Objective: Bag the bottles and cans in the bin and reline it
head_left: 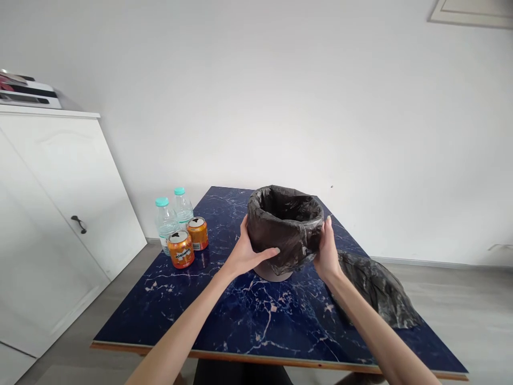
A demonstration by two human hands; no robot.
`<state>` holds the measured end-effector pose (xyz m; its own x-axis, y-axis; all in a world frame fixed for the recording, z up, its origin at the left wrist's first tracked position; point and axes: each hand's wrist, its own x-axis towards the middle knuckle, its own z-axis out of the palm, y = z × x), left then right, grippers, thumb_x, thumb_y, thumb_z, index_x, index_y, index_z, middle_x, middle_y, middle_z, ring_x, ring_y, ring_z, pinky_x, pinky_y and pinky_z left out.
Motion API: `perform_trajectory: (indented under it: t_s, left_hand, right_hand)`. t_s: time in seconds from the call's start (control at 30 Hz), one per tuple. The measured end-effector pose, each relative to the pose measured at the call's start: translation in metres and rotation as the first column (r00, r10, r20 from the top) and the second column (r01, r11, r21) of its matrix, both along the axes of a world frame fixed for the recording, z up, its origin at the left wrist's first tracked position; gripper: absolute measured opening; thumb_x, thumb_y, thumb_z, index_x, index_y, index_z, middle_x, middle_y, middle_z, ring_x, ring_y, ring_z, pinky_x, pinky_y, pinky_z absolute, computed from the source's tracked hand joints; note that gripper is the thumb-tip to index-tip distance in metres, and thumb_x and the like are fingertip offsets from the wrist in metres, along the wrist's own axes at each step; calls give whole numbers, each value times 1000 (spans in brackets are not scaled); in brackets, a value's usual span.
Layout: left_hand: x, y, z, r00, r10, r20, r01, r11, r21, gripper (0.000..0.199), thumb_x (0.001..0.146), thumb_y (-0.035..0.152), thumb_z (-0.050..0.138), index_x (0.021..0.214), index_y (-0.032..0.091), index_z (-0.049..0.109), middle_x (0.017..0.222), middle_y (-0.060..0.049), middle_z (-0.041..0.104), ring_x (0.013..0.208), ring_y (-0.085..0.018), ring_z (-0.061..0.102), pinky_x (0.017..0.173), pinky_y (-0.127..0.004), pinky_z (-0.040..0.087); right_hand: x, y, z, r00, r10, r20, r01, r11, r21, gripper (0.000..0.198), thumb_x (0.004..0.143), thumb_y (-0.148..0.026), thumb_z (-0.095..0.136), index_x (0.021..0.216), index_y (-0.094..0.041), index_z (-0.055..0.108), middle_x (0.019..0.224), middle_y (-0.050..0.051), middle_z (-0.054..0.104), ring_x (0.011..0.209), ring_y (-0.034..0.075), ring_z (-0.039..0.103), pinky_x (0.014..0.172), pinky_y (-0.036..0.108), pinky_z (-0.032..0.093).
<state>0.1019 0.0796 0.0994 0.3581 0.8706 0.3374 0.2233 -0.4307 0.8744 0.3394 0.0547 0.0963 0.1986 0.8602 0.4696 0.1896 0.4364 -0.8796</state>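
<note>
Head view: left hand (pixel 246 255) and right hand (pixel 327 250) grip opposite sides of a black bin liner (pixel 290 238), fitted over a waste bin (pixel 272 275) mid-table. Crumpled black plastic bag (pixel 380 289) lies near the right forearm; two orange soda cans (pixel 181 250) and two water bottles (pixel 165 219) stand left.

A pale wall (pixel 256 96) rises behind a dark blue, marble-patterned table (pixel 144 310) in a softly lit room.

At left stands a white cabinet (pixel 52 214) with a dark curved handle (pixel 79 223), a white-and-black object (pixel 30 95) on its top; a grey floor (pixel 460 299) meets a narrow baseboard (pixel 433 262) at right, below a pale molded frame (pixel 468 15) cut off by the upper corner.
</note>
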Motion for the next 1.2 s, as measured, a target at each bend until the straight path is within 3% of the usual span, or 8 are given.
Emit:
perform_trajectory:
  t_s: [0.2, 0.4, 0.6, 0.7, 0.8, 0.87, 0.93, 1.2]
  left_hand:
    - [2, -19, -10, 991, 131, 23, -131, 991, 28, 134, 75, 67, 90, 171, 26, 5, 173, -22, 33, 159, -44, 36, 127, -63, 39]
    - [-13, -57, -10, 981, 192, -12, -190, 979, 79, 131, 78, 66, 89, 172, 34, 3, 175, -19, 29, 160, -44, 35, 126, -64, 41]
    - [-54, -85, 10, 950, 276, -144, -246, 949, 199, 112, 90, 71, 75, 172, 41, 4, 179, -10, 27, 161, -41, 35, 125, -61, 44]
    - [-83, -90, 37, 877, 469, -103, -391, 822, 415, 69, 101, 60, 64, 161, 38, 40, 165, -8, 52, 151, -35, 51, 124, -57, 46]
    - [-112, -79, 69, 749, 663, -8, -502, 575, 646, 34, 104, 48, 62, 132, 30, 63, 140, -8, 69, 136, -32, 63, 120, -53, 48]
    - [-132, -60, 87, 662, 749, 11, -524, 452, 722, 32, 103, 47, 62, 127, 27, 65, 135, -10, 69, 134, -33, 63, 120, -52, 47]
    - [-151, -35, 100, 590, 807, -17, -529, 402, 748, 37, 102, 50, 60, 129, 24, 64, 137, -13, 68, 135, -34, 60, 120, -52, 45]
    - [-195, 32, 112, 331, 850, -410, -517, 527, 675, 59, 99, 54, 51, 139, 13, 65, 134, -21, 74, 127, -42, 66, 109, -52, 48]
  right_hand:
    - [-16, 1, -12, 981, -42, -190, 22, 994, -110, 92, 98, -89, 24, 173, -35, 30, 169, -5, 46, 159, 27, 40, 126, 48, 44]
    - [-38, -20, -6, 963, -106, -249, 71, 987, -145, 86, 102, -83, 26, 170, -31, 39, 165, -5, 52, 164, 26, 29, 134, 48, 28]
    - [-32, -29, -3, 973, -139, -183, 136, 990, -29, 75, 107, -75, 29, 160, -28, 55, 162, 2, 56, 160, 30, 38, 132, 50, 31]
    - [-14, -33, -16, 968, -160, -194, 166, 986, 14, 67, 109, -68, 33, 153, -26, 59, 159, 7, 59, 151, 31, 51, 128, 52, 35]
    - [3, -40, -24, 965, -192, -180, 202, 979, 41, 57, 109, -64, 39, 144, -26, 64, 146, 10, 67, 134, 31, 64, 118, 53, 45]
    - [11, -47, -24, 966, -206, -153, 218, 974, 67, 51, 109, -61, 43, 138, -27, 67, 140, 11, 70, 127, 31, 68, 113, 53, 49]
    - [17, -53, -22, 967, -222, -123, 233, 969, 83, 46, 109, -59, 47, 133, -27, 68, 136, 11, 72, 124, 31, 68, 110, 53, 51]
    - [18, -81, 1, 931, -340, 133, 294, 914, 280, 31, 109, -43, 51, 133, -30, 65, 135, 12, 68, 126, 33, 65, 107, 59, 51]
